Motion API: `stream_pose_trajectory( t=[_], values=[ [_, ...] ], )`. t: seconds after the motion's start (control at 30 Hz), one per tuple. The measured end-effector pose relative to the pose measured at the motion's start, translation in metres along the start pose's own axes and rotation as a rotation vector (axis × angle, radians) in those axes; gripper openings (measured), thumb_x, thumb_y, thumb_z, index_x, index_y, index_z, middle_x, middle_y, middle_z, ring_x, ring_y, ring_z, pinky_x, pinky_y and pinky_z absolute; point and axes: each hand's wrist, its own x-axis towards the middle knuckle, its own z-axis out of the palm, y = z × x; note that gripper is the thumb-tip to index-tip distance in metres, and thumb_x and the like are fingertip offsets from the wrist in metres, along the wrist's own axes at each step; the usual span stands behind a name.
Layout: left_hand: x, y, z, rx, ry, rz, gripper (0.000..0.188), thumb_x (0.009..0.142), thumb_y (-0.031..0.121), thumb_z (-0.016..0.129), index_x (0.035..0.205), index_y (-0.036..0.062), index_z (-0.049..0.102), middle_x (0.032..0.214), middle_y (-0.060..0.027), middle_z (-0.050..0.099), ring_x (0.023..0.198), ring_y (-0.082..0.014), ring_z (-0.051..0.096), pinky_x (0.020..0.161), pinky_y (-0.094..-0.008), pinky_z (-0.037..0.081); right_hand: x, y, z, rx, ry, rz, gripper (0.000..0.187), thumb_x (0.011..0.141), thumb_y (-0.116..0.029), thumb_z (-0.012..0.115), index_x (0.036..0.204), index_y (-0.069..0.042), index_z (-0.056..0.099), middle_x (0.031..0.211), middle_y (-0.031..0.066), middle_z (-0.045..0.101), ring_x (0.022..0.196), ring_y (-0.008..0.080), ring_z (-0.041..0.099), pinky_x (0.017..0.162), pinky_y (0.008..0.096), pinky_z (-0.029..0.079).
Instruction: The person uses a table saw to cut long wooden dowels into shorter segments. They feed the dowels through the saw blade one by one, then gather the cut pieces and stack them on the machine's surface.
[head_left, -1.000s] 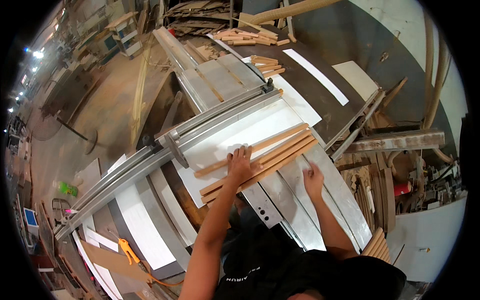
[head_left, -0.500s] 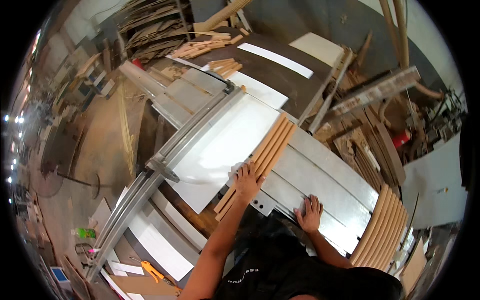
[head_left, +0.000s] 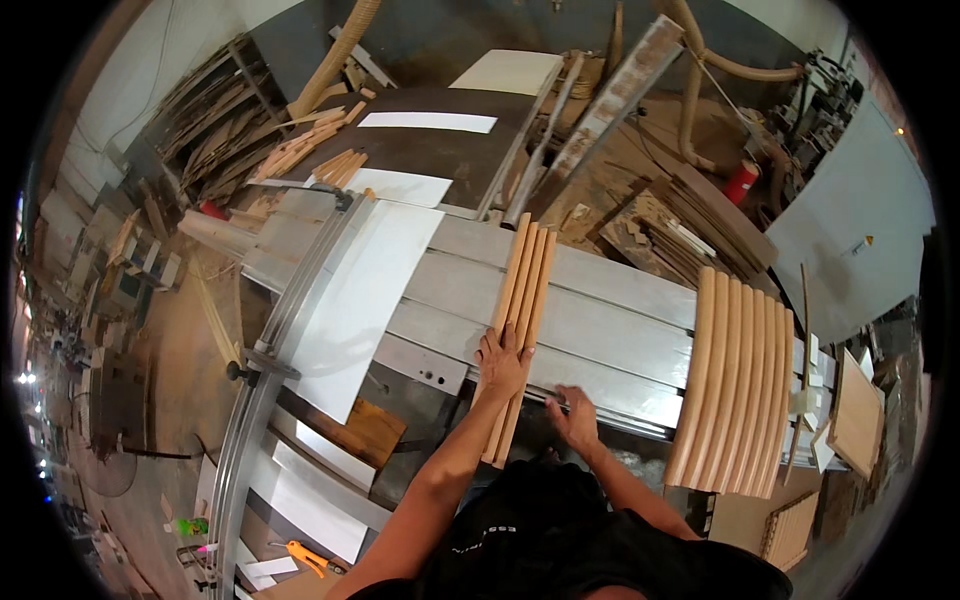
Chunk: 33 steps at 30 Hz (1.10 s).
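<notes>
My left hand (head_left: 503, 364) lies across a narrow bundle of wooden strips (head_left: 528, 265), thumb at the right side and fingers over the top and left. The strips sit side by side on the grey metal saw table (head_left: 590, 300), their near ends sticking out past its front edge toward me. My right hand (head_left: 575, 418) hovers beside the table's front edge, right of the bundle, empty, with thumb and fingers apart and slightly bent. A large white board (head_left: 365, 290) lies left of the strips, next to the metal rail (head_left: 300, 285).
At the table's right end lies a wide row of rounded wooden strips (head_left: 735, 380). A dark outfeed table (head_left: 430, 150) behind carries wood offcuts (head_left: 310, 140) and a white strip (head_left: 428, 122). An orange air blow gun (head_left: 308, 556) rests at lower left. A rusty beam (head_left: 610, 110) slants at the back.
My left hand has shifted the strips right, off the white board's edge, and turned them more upright in view. My right hand has lifted off the tabletop toward the front edge. The view has swung right.
</notes>
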Motion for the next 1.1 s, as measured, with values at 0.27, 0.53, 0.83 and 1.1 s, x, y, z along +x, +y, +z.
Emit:
stream_pose_trajectory(
  t=[0.27,0.53,0.83,1.1],
  values=[
    [-0.026,0.105,0.039,-0.067,-0.138,0.137,0.080,0.091,0.050,0.064,0.153,0.0065,0.037,0.148,-0.0269,0.034,0.131,-0.0430,0.038,0.101,-0.0583,0.036,-0.109,0.029,-0.016,0.328,-0.038,0.503,0.063,0.094,-0.028,0.069,0.143,0.003,0.047,0.105,0.0196,0.071,0.087,0.0230,0.071,0.078,0.0351,0.057],
    [-0.047,0.130,0.053,-0.126,-0.198,0.324,0.080,0.092,0.052,0.064,0.154,0.0095,0.038,0.151,-0.0271,0.033,0.135,-0.0445,0.037,0.106,-0.0571,0.031,-0.136,0.038,-0.027,0.622,0.261,0.540,0.045,0.097,-0.012,0.059,0.140,0.000,0.052,0.109,0.0129,0.071,0.095,0.0186,0.068,0.083,0.0350,0.055],
    [-0.034,0.079,0.044,-0.249,-0.324,0.528,0.075,0.093,0.048,0.062,0.157,0.0171,0.037,0.155,-0.0276,0.032,0.140,-0.0465,0.033,0.110,-0.0588,0.028,-0.122,0.025,-0.044,1.225,0.254,0.889,0.034,0.107,-0.021,0.046,0.133,-0.002,0.058,0.098,0.0067,0.069,0.087,0.0165,0.066,0.077,0.0341,0.054],
    [-0.037,0.075,0.048,-0.270,-0.265,0.535,0.076,0.091,0.045,0.065,0.156,0.0150,0.037,0.154,-0.0285,0.033,0.138,-0.0465,0.035,0.109,-0.0583,0.029,-0.105,0.000,-0.031,0.951,0.239,1.025,0.042,0.107,-0.031,0.052,0.133,0.000,0.060,0.113,0.0061,0.068,0.104,0.0147,0.062,0.089,0.0312,0.050]
  ],
)
